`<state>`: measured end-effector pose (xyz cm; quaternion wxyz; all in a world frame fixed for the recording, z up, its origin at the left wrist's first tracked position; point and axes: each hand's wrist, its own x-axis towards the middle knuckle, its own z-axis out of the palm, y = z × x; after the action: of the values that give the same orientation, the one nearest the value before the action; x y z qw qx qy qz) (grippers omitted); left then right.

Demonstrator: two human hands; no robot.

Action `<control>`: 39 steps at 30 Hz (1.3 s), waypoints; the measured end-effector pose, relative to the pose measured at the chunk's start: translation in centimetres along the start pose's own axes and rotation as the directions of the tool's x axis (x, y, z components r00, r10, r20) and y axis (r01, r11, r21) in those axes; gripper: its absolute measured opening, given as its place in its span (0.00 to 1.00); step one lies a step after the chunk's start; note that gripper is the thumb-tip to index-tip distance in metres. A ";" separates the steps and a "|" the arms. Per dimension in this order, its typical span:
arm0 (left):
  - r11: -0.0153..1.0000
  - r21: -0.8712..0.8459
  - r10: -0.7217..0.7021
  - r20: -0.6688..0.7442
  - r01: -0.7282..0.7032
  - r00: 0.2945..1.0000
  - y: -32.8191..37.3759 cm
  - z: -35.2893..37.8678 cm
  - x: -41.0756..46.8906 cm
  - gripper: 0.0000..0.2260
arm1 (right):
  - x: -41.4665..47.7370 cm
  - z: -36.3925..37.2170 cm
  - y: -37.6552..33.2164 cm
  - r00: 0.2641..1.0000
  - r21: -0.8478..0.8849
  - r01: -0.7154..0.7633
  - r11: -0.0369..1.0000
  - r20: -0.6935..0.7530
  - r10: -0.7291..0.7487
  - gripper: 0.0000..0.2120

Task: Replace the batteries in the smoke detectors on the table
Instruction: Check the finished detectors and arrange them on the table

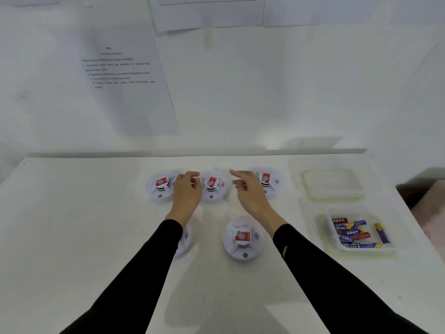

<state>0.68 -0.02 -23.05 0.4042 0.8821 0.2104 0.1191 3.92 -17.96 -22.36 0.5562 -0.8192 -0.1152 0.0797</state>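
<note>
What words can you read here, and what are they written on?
"CELL": on a red battery in the plastic tub.
Other batteries: lettering too blurred to read.
Big paper sheet: printed lines, too blurred.
Red labels on the smoke detectors: too small.

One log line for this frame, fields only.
phase: reach | left hand: by middle detector, not gripping | right hand: open, beside it | batteries: in tray

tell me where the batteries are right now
Head view: the batteries lie in a clear tub near the table's right edge, just in front of an empty clear container and right of the front-right smoke detector.
</note>
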 end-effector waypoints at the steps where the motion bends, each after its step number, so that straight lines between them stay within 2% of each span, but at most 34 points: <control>1: 0.998 -0.035 0.040 -0.041 -0.042 0.998 1.0 0.3 -0.5 0.11 | -0.5 -1.0 0.2 0.997 0.016 0.032 0.999 -0.074 -0.031 0.21; 3: 0.989 -0.096 0.113 -0.028 -0.115 0.993 3.2 1.5 -1.5 0.09 | -1.4 -3.4 1.4 0.969 0.014 0.026 1.000 -0.245 -0.022 0.22; 6: 0.980 -0.175 0.126 0.158 -0.098 0.979 6.1 3.8 -2.6 0.11 | -1.8 -6.8 3.2 0.910 0.035 -0.091 0.995 -0.403 0.097 0.20; 9: 0.984 -0.174 0.084 0.335 -0.026 0.938 8.0 6.2 -2.9 0.16 | -1.6 -8.2 4.3 0.916 0.046 -0.204 0.978 -0.344 0.207 0.20; 14: 0.990 -0.037 -0.105 0.453 0.136 0.885 8.7 8.6 -1.9 0.29 | -0.9 -8.7 5.5 0.937 0.029 -0.306 0.952 -0.170 0.306 0.22; 16: 0.988 0.016 -0.139 0.522 0.153 0.841 8.5 8.8 -1.9 0.29 | -0.6 -8.9 5.9 0.940 0.005 -0.315 0.949 -0.139 0.312 0.21; 17: 0.990 0.014 -0.125 0.540 0.139 0.832 8.3 8.9 -1.9 0.26 | -0.4 -9.0 6.1 0.942 0.003 -0.312 0.950 -0.131 0.309 0.20; 19: 0.991 -0.056 -0.073 0.528 0.120 0.846 8.1 9.0 -2.0 0.17 | -0.3 -9.0 6.2 0.945 0.039 -0.307 0.951 -0.111 0.309 0.19; 22: 0.967 -0.219 -0.013 0.473 0.132 0.881 7.2 9.4 -1.9 0.25 | -0.4 -9.2 6.2 0.959 0.133 -0.258 0.957 -0.084 0.270 0.16; 24: 0.946 -0.296 0.015 0.456 0.136 0.890 6.9 9.6 -2.1 0.27 | -0.5 -9.2 6.1 0.968 0.212 -0.221 0.952 -0.073 0.241 0.13; 27: 0.920 -0.362 0.021 0.425 0.149 0.905 6.7 9.8 -2.4 0.29 | -0.5 -9.2 6.1 0.975 0.238 -0.187 0.953 -0.076 0.210 0.14; 33: 0.928 -0.368 0.079 0.356 0.062 0.931 6.7 10.0 -3.0 0.29 | -0.7 -9.2 6.6 0.980 0.273 -0.159 0.949 -0.075 0.185 0.15; 39: 0.926 -0.375 0.098 0.329 0.035 0.939 6.4 10.1 -3.1 0.28 | -0.7 -9.1 6.8 0.977 0.316 -0.168 0.934 -0.072 0.200 0.13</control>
<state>3.57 -11.85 -24.80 0.5938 0.7988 0.0958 0.0087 6.29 -28.74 -25.35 0.6725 -0.7324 0.0049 0.1059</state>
